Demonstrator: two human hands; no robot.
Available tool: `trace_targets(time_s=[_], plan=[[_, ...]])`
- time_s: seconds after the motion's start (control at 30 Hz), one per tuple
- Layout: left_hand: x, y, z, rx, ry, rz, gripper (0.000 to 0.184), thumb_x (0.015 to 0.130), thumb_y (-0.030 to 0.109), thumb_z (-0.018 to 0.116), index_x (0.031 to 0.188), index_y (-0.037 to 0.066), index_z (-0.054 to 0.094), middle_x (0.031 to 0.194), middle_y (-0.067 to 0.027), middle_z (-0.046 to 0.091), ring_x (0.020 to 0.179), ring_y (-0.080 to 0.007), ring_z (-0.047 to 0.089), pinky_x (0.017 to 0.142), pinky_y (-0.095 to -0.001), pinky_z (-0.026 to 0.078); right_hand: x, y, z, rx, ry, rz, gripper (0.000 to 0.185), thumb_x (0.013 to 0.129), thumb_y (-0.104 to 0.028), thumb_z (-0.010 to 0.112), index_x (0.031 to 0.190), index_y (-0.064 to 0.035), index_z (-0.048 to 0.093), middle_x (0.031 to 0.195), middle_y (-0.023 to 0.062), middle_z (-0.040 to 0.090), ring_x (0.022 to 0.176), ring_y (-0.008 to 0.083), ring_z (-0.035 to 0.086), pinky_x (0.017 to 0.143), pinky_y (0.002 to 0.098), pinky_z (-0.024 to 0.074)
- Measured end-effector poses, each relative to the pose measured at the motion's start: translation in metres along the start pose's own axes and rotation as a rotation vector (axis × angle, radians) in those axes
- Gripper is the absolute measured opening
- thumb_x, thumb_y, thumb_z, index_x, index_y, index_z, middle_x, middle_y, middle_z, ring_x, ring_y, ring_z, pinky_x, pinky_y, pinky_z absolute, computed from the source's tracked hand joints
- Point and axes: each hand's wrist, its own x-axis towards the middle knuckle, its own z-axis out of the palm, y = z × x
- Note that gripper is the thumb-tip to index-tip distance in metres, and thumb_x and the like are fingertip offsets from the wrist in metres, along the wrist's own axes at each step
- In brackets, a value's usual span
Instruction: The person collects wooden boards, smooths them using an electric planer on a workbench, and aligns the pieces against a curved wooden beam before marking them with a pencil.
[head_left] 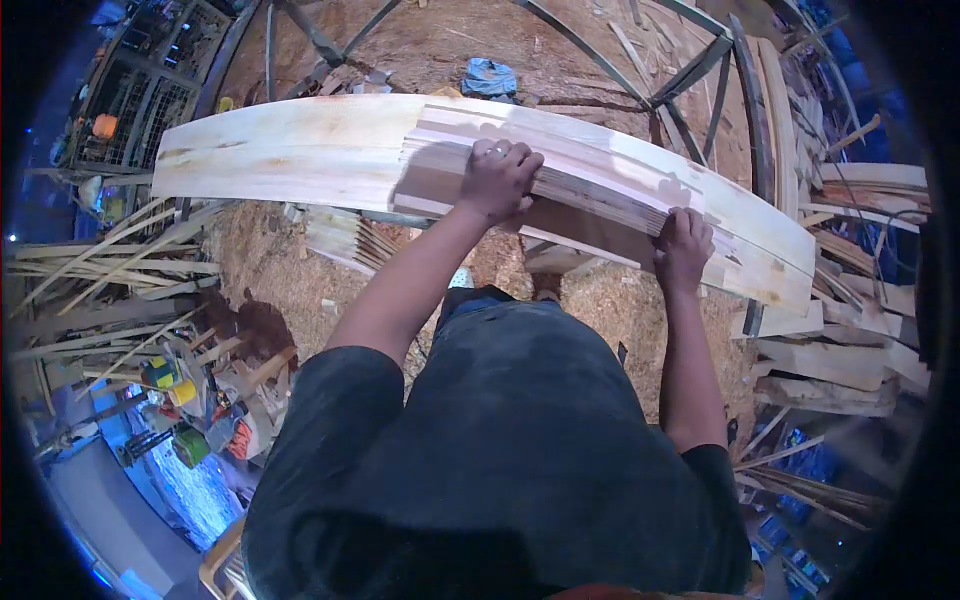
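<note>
A long pale wooden board (280,150) lies crosswise in front of me. On its middle rests a stack of thin wooden slats (590,190), set at a slight slant. My left hand (500,180) has its fingers wrapped over the stack near its left part, with a ring on one finger. At the right end of the stack, my right hand (684,245) grips the slats with bent fingers. Both thumbs are mostly hidden.
Metal bars (690,75) stand beyond the board. Below it, another stack of slats (345,238) sits on the sawdust-covered floor (270,255). Wood offcuts (840,350) are piled at right, more strips at left. A blue bag (489,76) lies behind; tools and containers sit lower left.
</note>
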Motion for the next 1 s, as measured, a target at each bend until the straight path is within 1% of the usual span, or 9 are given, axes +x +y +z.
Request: trace_targets(time_s=[0.17, 0.3, 0.4, 0.57, 0.63, 0.7, 0.8, 0.9, 1.0], plan=[[0.020, -0.013, -0.029, -0.195, -0.524, 0.035, 0.058, 0.078, 0.063, 0.077, 0.110, 0.015, 0.069, 0.112, -0.0106, 0.068, 0.107, -0.0352, 0.066, 0.090, -0.0509, 0.048, 0.030, 0.012, -0.049, 0.213, -0.513, -0.110, 0.051, 0.064, -0.015, 0.093, 0.106, -0.0088, 0.065, 0.111, 0.0110, 0.065, 0.109, 0.0345, 0.060, 0.092, 0.0470, 0.0481], [0.044, -0.021, -0.033, -0.215, -0.628, 0.029, 0.062, 0.080, 0.070, 0.072, 0.110, 0.016, 0.073, 0.117, -0.0130, 0.067, 0.112, -0.0363, 0.066, 0.096, -0.0506, 0.049, 0.056, 0.027, -0.031, 0.237, -0.731, -0.137, 0.035, 0.073, -0.008, 0.088, 0.100, -0.0030, 0.065, 0.097, 0.0122, 0.065, 0.095, 0.0342, 0.063, 0.082, 0.0453, 0.0516], [0.050, -0.023, -0.022, -0.220, -0.301, -0.022, 0.056, 0.081, 0.069, 0.073, 0.111, 0.022, 0.074, 0.123, -0.0075, 0.065, 0.118, -0.0324, 0.064, 0.100, -0.0511, 0.047, 0.058, 0.034, 0.000, 0.668, -0.602, 0.321, 0.028, 0.078, 0.001, 0.082, 0.101, -0.0047, 0.069, 0.096, 0.0092, 0.064, 0.094, 0.0279, 0.064, 0.072, 0.0397, 0.0540], [0.051, 0.010, -0.033, -0.308, -0.275, -0.075, 0.030, 0.077, 0.031, 0.084, 0.104, 0.026, 0.072, 0.117, -0.0029, 0.067, 0.118, -0.0301, 0.064, 0.098, -0.0501, 0.046, 0.051, 0.025, 0.004, 0.546, -0.323, 0.005, 0.022, 0.087, 0.009, 0.065, 0.102, -0.0063, 0.071, 0.096, 0.0099, 0.064, 0.092, 0.0236, 0.065, 0.069, 0.0354, 0.0557], [0.031, 0.016, -0.015, -0.312, -0.179, 0.000, 0.022, 0.079, 0.029, 0.080, 0.100, 0.024, 0.073, 0.116, -0.0035, 0.068, 0.117, -0.0292, 0.064, 0.097, -0.0523, 0.047, 0.048, 0.006, -0.007, 0.671, -0.365, 0.160, 0.022, 0.086, 0.007, 0.066, 0.101, -0.0069, 0.071, 0.102, 0.0127, 0.067, 0.094, 0.0283, 0.067, 0.074, 0.0385, 0.0567], [0.001, 0.023, 0.015, -0.357, 0.139, 0.068, 0.028, 0.081, 0.025, 0.079, 0.108, 0.024, 0.071, 0.124, -0.0019, 0.068, 0.122, -0.0277, 0.063, 0.105, -0.0529, 0.044, 0.035, -0.002, -0.009, 0.462, -0.259, -0.069, 0.027, 0.079, 0.003, 0.073, 0.104, -0.0073, 0.071, 0.112, 0.0141, 0.065, 0.097, 0.0335, 0.067, 0.082, 0.0410, 0.0566], [-0.017, 0.029, 0.009, -0.255, 0.252, 0.108, 0.035, 0.081, 0.024, 0.079, 0.115, 0.022, 0.070, 0.134, -0.0027, 0.067, 0.129, -0.0265, 0.060, 0.111, -0.0540, 0.041, 0.008, -0.008, -0.019, 0.211, -0.083, -0.275, 0.035, 0.074, -0.003, 0.079, 0.107, -0.0075, 0.069, 0.119, 0.0150, 0.065, 0.100, 0.0386, 0.066, 0.089, 0.0440, 0.0560], [-0.006, 0.013, 0.024, -0.198, 0.161, 0.161, 0.040, 0.089, 0.025, 0.071, 0.128, 0.021, 0.065, 0.140, -0.0063, 0.064, 0.133, -0.0284, 0.059, 0.111, -0.0507, 0.044, -0.004, -0.017, -0.021, 0.163, 0.051, -0.274, 0.037, 0.076, -0.006, 0.076, 0.112, -0.0072, 0.064, 0.108, 0.0138, 0.069, 0.105, 0.0382, 0.066, 0.090, 0.0472, 0.0527], [0.000, -0.011, 0.058, -0.160, 0.172, 0.311, 0.033, 0.095, 0.021, 0.064, 0.127, 0.016, 0.066, 0.135, -0.0111, 0.068, 0.126, -0.0317, 0.063, 0.106, -0.0503, 0.049, 0.005, 0.004, -0.003, 0.139, -0.097, -0.294, 0.041, 0.078, -0.009, 0.079, 0.116, -0.0062, 0.065, 0.121, 0.0168, 0.067, 0.113, 0.0390, 0.064, 0.096, 0.0464, 0.0533]])
